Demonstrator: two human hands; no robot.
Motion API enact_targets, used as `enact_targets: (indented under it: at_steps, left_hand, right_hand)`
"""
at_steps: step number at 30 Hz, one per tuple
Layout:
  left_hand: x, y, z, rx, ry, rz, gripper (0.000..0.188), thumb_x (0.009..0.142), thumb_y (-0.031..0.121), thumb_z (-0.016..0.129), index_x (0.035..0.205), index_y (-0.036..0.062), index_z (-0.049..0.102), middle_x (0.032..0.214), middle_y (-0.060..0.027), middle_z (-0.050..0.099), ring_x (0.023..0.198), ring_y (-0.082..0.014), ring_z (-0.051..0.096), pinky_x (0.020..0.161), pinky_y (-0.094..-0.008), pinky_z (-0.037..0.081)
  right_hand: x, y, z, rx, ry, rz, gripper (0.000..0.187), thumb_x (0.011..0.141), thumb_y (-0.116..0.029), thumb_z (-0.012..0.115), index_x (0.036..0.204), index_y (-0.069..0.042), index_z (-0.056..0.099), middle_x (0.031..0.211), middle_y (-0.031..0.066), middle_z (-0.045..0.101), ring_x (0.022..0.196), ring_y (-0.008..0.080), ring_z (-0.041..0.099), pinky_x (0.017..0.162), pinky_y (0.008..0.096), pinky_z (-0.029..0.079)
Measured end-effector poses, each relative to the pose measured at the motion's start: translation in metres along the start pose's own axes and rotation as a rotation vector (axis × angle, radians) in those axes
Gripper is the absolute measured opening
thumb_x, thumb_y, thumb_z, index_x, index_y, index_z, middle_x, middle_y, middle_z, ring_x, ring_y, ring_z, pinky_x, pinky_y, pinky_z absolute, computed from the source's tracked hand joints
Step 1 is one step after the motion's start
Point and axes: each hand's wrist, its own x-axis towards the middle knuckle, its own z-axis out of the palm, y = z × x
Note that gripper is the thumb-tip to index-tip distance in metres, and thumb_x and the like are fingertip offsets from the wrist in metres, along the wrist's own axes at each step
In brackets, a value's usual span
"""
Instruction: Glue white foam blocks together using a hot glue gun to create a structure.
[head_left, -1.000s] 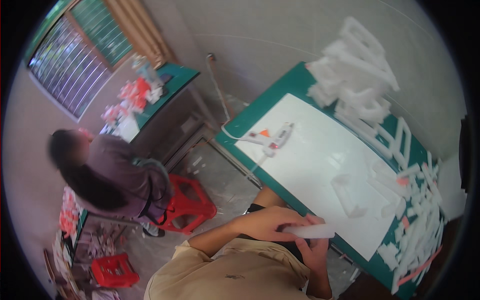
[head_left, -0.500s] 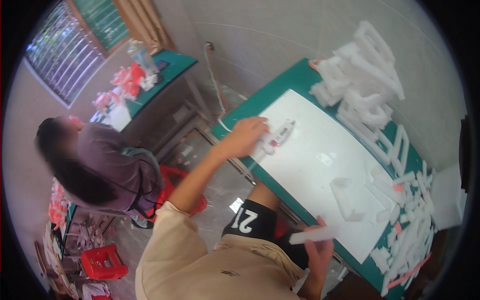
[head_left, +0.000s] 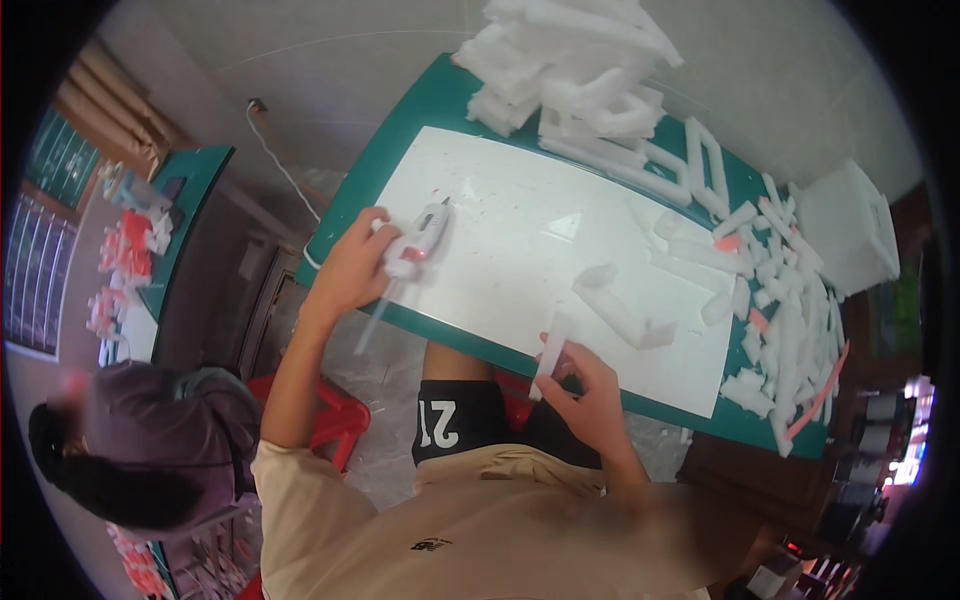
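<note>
My left hand (head_left: 355, 265) is closed round the handle of a white hot glue gun (head_left: 428, 232), over the left part of a white board (head_left: 490, 240). Its nozzle points away from me, and a clear glue stick (head_left: 372, 325) juts out of its back end. Between the thumb and fingers of my right hand (head_left: 588, 392) is a short white foam strip (head_left: 550, 362), held at the board's near edge. Just beyond that hand, an angled white foam piece (head_left: 612, 308) lies on the board, with longer foam pieces (head_left: 705, 255) to its right.
The board lies on a green table (head_left: 345, 215). White foam frames (head_left: 575, 75) are piled at the back, and loose foam scraps (head_left: 785, 290) cover the right end beside a white box (head_left: 850, 230). At left a person (head_left: 150, 440) sits near another green table (head_left: 195, 190).
The view has swung right, so the tables appear farther left. My right hand has brought the foam strip to the board's edge and turned it more upright. The glue gun stays in my left hand.
</note>
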Motion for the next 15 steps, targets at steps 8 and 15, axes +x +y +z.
enact_targets:
  at_steps: [8, 15]
  left_hand:
    - [-0.054, 0.025, -0.029, -0.888, -0.052, -0.202, 0.023, 0.077, 0.010, 0.063, 0.096, -0.0013, 0.063, 0.079, -0.0080, 0.063, 0.071, -0.0162, 0.058, 0.065, -0.0282, 0.046]
    - [-0.064, 0.034, -0.029, -0.972, -0.159, -0.003, 0.026, 0.070, 0.011, 0.063, 0.090, -0.0056, 0.061, 0.076, -0.0106, 0.060, 0.065, -0.0189, 0.058, 0.058, -0.0286, 0.045]
  right_hand:
    - [0.015, -0.008, 0.022, -0.438, 0.258, -0.302, 0.047, 0.074, -0.006, 0.074, 0.120, -0.005, 0.061, 0.102, 0.0139, 0.062, 0.090, 0.0304, 0.058, 0.076, 0.0372, 0.049]
    - [0.021, -0.014, 0.034, -0.476, 0.266, -0.341, 0.049, 0.072, -0.005, 0.074, 0.120, -0.007, 0.061, 0.100, 0.0131, 0.062, 0.089, 0.0295, 0.058, 0.075, 0.0362, 0.049]
